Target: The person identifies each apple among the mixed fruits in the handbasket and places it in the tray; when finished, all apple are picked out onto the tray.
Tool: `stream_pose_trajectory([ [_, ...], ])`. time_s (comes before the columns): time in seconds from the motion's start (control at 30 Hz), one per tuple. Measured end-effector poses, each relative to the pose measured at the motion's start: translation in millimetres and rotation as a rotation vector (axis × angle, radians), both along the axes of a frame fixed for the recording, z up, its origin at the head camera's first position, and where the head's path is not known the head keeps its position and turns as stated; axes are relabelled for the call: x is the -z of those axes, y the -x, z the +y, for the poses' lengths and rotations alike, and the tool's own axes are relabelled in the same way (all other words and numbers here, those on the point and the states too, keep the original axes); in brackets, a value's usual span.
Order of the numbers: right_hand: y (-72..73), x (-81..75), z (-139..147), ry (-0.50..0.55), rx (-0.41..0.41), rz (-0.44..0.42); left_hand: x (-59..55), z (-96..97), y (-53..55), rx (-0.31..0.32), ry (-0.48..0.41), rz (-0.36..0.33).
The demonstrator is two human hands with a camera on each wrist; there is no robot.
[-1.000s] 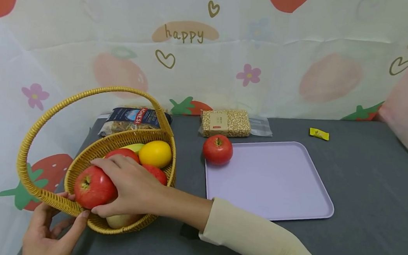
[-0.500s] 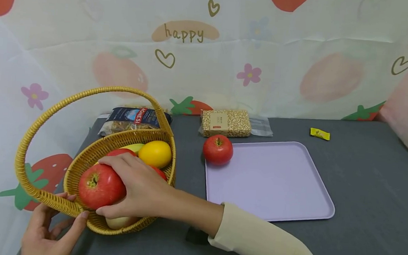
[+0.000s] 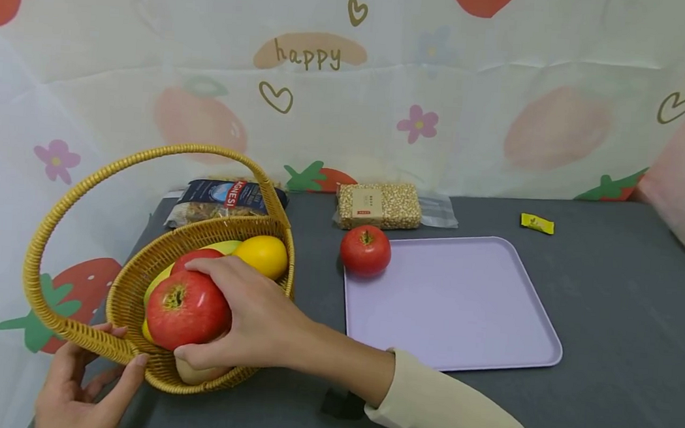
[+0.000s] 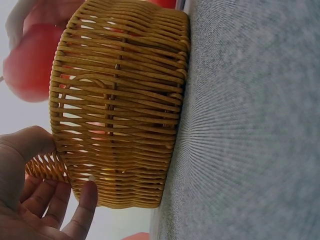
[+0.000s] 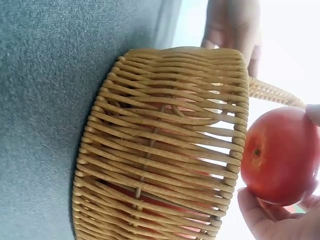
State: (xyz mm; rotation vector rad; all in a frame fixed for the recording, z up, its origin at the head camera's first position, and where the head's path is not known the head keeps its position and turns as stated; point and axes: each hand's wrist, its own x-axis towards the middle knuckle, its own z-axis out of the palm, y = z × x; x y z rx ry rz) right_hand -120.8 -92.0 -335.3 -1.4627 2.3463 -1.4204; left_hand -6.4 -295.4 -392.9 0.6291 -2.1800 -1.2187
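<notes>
Near the left edge of the desk [image 3: 618,322], the right hand [image 3: 256,323] grasps a red apple [image 3: 186,310] over the mouth of a wicker basket [image 3: 126,292], the thumb curled on the apple's near side and the fingers on its far side; both wrist views show the fruit above the rim. The right forearm, in a beige sleeve [image 3: 460,408], slants leftward past the near-left corner of a lilac tray [image 3: 460,306]. The left hand [image 3: 87,382] pinches the basket where handle meets rim, thumb above and fingers beneath. Inside the basket lie further red fruit [image 3: 198,257] and a yellow fruit [image 3: 263,256]; a second apple [image 3: 366,251] sits at the tray's far-left corner. Lettering: the dark blue bag [image 3: 220,200] by the desk's far-left corner reads "AGNESI" on a red band; the pack of pale grain [image 3: 398,207] along the far edge bears a tan label [image 3: 368,206] in print too small to read, as is that on the yellow packet [image 3: 537,223] toward the far-right corner. The backdrop [image 3: 473,104] carries the word "happy".
</notes>
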Motion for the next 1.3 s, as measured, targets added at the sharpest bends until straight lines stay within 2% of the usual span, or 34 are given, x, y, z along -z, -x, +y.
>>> stream_pose_trajectory([
  [0.27,-3.5,3.8,9,0.017,0.026,-0.058,-1.4,-0.2,0.3,-0.011,-0.022,-0.064],
  [0.47,-3.7,7.1,15,0.000,0.068,-0.041,-0.5,-1.7,1.3,-0.004,-0.015,-0.055],
  [0.7,-4.8,9.8,22,-0.007,0.128,0.060,-1.8,-0.9,1.2,-0.012,-0.032,-0.042],
  [0.93,-2.7,10.6,31,0.054,0.137,0.164,-0.9,-2.0,2.4,-0.042,-0.069,-0.101],
  [1.07,1.0,10.0,38,0.087,0.151,0.185,-0.9,-1.9,3.0,-0.044,-0.072,-0.108],
  [1.3,5.6,8.5,50,0.143,0.166,0.107,-1.1,-1.5,1.8,-0.043,-0.063,-0.078],
])
